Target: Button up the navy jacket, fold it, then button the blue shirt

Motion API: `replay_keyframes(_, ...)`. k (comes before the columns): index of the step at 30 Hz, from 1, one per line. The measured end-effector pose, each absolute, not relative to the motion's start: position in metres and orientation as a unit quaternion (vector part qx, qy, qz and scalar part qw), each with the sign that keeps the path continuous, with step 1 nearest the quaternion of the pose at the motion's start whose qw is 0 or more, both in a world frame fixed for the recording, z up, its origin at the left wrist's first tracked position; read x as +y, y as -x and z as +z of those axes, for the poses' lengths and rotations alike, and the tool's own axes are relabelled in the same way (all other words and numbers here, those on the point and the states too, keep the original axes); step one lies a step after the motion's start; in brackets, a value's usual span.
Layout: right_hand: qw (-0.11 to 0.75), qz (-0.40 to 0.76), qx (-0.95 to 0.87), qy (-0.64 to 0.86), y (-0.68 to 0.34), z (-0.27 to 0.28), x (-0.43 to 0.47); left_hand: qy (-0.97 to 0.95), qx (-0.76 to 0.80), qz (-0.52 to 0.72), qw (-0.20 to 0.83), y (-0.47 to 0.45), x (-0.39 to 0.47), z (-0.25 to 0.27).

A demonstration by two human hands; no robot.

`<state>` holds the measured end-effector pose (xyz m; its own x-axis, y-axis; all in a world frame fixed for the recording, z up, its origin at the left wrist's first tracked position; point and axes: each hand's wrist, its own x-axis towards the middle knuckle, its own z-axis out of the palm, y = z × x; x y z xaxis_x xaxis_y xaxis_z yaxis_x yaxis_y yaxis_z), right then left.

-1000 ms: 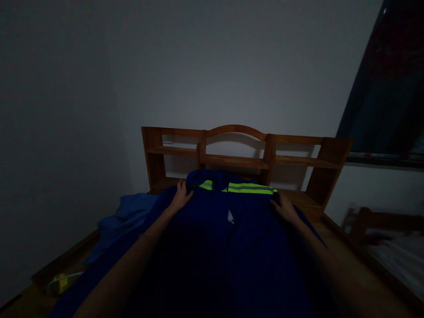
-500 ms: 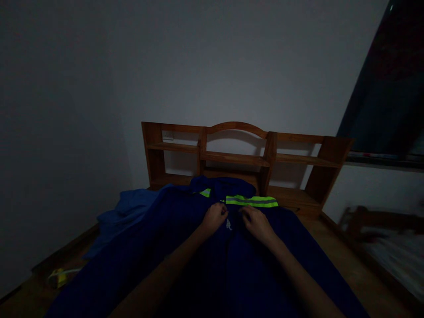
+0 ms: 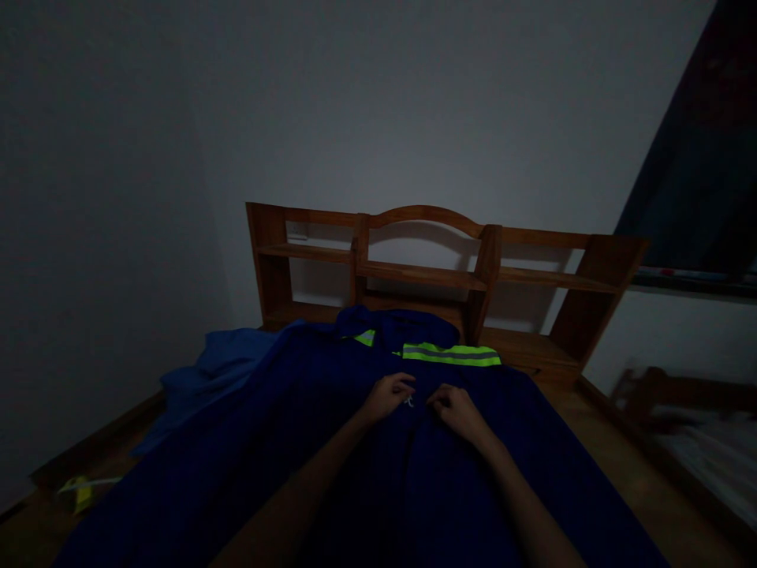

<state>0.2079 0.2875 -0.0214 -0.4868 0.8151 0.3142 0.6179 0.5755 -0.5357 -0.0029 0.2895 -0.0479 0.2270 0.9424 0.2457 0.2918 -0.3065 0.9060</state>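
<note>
A dark blue work jacket (image 3: 296,442) with a yellow-green reflective stripe (image 3: 453,354) lies spread on a wooden bed platform in a dim room. My left hand (image 3: 387,394) and my right hand (image 3: 454,410) rest close together on the jacket's front, just below the collar. Their fingers are curled and pinch the fabric on either side of a small white zipper pull (image 3: 408,401). The collar (image 3: 390,323) points toward the headboard.
A wooden headboard with shelves (image 3: 426,272) stands against the white wall. A second, lighter blue garment (image 3: 218,367) lies bunched at the left. A small yellow object (image 3: 80,493) sits at the far left edge. Another wooden frame (image 3: 662,390) is at the right.
One second ago my hands were wide apart at the jacket's shoulders. They have come together at the middle of the chest by the zipper pull and now hold the fabric there.
</note>
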Motion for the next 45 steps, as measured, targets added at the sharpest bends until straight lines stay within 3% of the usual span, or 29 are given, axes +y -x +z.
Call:
replay_keyframes(8,0.258,0.141,-0.857,0.424,-0.208,-0.022,0.283,-0.734,0.485,0.419,0.225,-0.002,0.277,-0.041)
replay_keyframes(16,0.216,0.106,-0.879,0.413,-0.204,-0.025,0.277,-0.74,0.488,0.392,0.245,0.002,0.277,-0.04)
replay_keyframes(21,0.286,0.136,-0.868,0.383,-0.199,-0.026,0.276,-0.703,0.58,0.375,0.167,0.012,0.28,-0.044)
replay_keyframes(25,0.355,0.173,-0.848,0.353,-0.194,-0.026,0.277,-0.684,0.608,0.343,0.213,0.024,0.282,-0.043)
replay_keyframes(31,0.392,0.23,-0.833,0.317,-0.188,-0.027,0.279,-0.672,0.574,0.363,0.296,0.019,0.285,-0.042)
replay_keyframes(38,0.432,0.264,-0.808,0.302,-0.183,-0.025,0.28,-0.669,0.519,0.447,0.289,0.002,0.275,-0.033)
replay_keyframes(45,0.415,0.325,-0.765,0.371,-0.184,-0.031,0.285,-0.697,0.484,0.441,0.291,-0.002,0.269,-0.028)
